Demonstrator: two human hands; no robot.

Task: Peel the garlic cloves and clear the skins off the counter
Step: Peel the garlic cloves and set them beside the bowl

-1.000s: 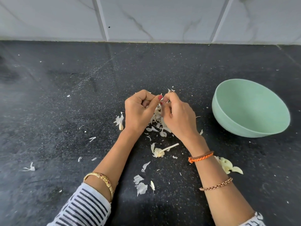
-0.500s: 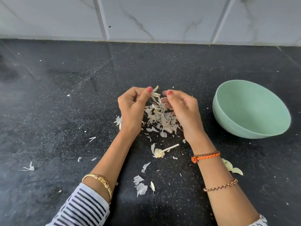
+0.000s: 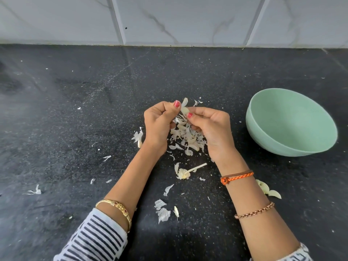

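Note:
My left hand [image 3: 159, 123] and my right hand [image 3: 211, 129] meet above the black counter [image 3: 75, 129], both pinching one pale garlic clove [image 3: 184, 110] between thumb and fingers, with a flap of skin sticking up from it. Beneath the hands lies a heap of white garlic skins [image 3: 186, 137]. A bare garlic stem with its root base [image 3: 185, 173] lies nearer to me. More skin flakes [image 3: 162, 210] are scattered in front. Two pale pieces of garlic [image 3: 268, 190] lie to the right of my right forearm.
A mint-green bowl [image 3: 263, 136] stands on the counter to the right of my hands; its inside shows nothing. Small skin scraps [image 3: 34, 191] lie far left. A grey tiled wall [image 3: 169, 19] bounds the counter at the back.
My hands moved apart and then came together again on the clove. The right thumb now presses on the clove and the skin flap stands up above it.

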